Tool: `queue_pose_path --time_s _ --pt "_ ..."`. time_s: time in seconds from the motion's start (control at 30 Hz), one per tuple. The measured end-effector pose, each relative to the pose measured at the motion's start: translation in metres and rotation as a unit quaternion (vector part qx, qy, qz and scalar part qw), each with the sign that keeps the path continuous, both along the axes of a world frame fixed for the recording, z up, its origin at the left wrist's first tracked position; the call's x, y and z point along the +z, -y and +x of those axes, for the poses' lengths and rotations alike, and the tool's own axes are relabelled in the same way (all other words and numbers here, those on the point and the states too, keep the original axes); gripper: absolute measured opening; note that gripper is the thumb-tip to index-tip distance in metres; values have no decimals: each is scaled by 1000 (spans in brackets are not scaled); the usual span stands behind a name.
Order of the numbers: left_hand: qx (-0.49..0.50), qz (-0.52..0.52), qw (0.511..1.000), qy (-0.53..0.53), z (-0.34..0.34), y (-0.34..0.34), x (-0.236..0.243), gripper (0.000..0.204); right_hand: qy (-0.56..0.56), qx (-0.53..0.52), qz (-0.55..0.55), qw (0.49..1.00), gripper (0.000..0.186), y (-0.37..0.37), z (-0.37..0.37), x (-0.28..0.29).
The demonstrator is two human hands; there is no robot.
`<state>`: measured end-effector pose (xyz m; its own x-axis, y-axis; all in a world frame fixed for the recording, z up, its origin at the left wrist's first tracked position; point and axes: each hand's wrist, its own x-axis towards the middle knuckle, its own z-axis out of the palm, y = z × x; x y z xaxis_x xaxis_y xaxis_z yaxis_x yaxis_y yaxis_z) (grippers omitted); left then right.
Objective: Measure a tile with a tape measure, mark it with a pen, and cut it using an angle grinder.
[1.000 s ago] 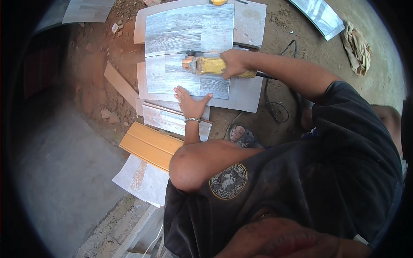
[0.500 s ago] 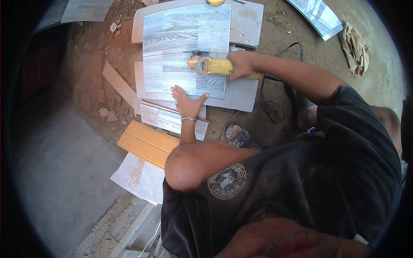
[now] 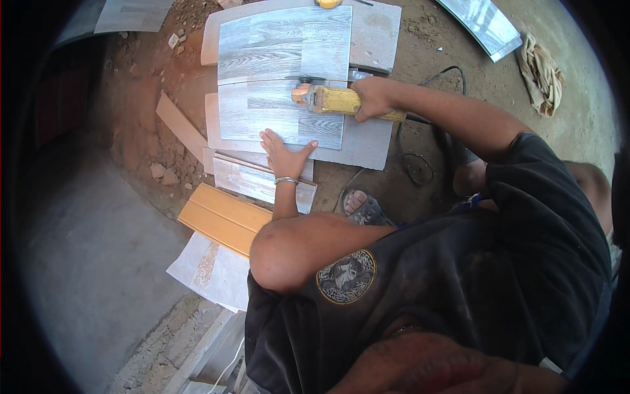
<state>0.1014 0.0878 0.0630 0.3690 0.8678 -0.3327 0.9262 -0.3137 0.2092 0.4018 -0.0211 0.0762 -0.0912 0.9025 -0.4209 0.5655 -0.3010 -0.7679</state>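
Observation:
My right hand (image 3: 373, 98) is closed round the yellow body of an angle grinder (image 3: 338, 100). The grinder's disc (image 3: 305, 79) stands at a dark line that runs across a grey wood-patterned tile (image 3: 269, 49). With fingers spread, my left hand (image 3: 283, 154) lies on the near edge of the tile's nearer part (image 3: 262, 108). Under the tile are pale grey slabs (image 3: 367, 141), which stick out on the right and at the near side. Whether the disc is turning I cannot tell.
A black cord (image 3: 417, 171) loops on the dirt right of the slabs. Tile offcuts (image 3: 246, 180), a yellow-orange panel (image 3: 226, 217) and a white tile piece (image 3: 197, 262) lie near my left knee. A tape measure (image 3: 328, 3) is at the far edge; a beige cloth (image 3: 541, 75) lies far right.
The grinder has shifted slightly to the right along the line in the tile, with my right hand on it. My left hand has stayed in place.

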Motion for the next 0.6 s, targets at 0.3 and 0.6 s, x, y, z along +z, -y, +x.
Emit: queue_pose_path --time_s 0.3,0.6 --pt "-1 2 1000 -6 -2 0 1 146 28 1 -10 1000 57 10 5 2" --pt "-4 4 1000 -19 -3 -1 -2 147 34 -16 -2 999 51 31 11 5"
